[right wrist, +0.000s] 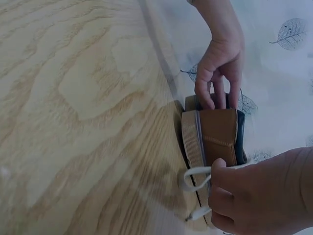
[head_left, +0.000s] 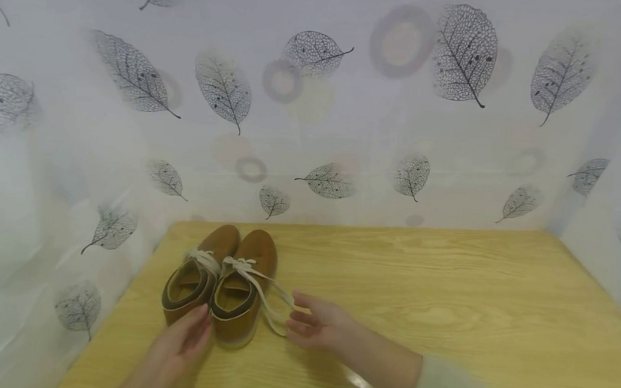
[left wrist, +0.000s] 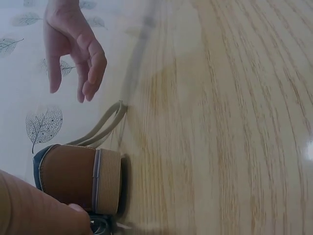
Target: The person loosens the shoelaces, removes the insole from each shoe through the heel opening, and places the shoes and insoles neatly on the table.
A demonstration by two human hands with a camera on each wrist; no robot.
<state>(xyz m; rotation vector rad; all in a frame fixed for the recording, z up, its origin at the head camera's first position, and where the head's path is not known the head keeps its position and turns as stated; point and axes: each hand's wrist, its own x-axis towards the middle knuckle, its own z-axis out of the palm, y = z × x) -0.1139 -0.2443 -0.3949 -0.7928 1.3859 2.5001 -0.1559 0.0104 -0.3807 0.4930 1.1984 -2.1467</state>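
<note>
A pair of brown lace-up shoes stands side by side, toes pointing away: the left shoe (head_left: 224,241) with a tied bow, the right shoe (head_left: 265,254) with its cream shoelace (head_left: 266,302) trailing out to the right. My left hand (head_left: 181,344) is at the heels, fingertips close against the shoes where they meet. In the right wrist view, the left hand's fingers point down at the brown heel (right wrist: 217,129). Beside the trailing lace hovers my right hand (head_left: 320,324), fingers loosely bent. The left wrist view shows this right hand (left wrist: 78,54) apart from the looped lace (left wrist: 105,125).
The shoes stand toward the left side of a light wood-grain tabletop (head_left: 434,287). White sheeting printed with dark leaves (head_left: 348,124) rises behind it and along both sides. A pale sleeve (head_left: 454,384) covers the right forearm.
</note>
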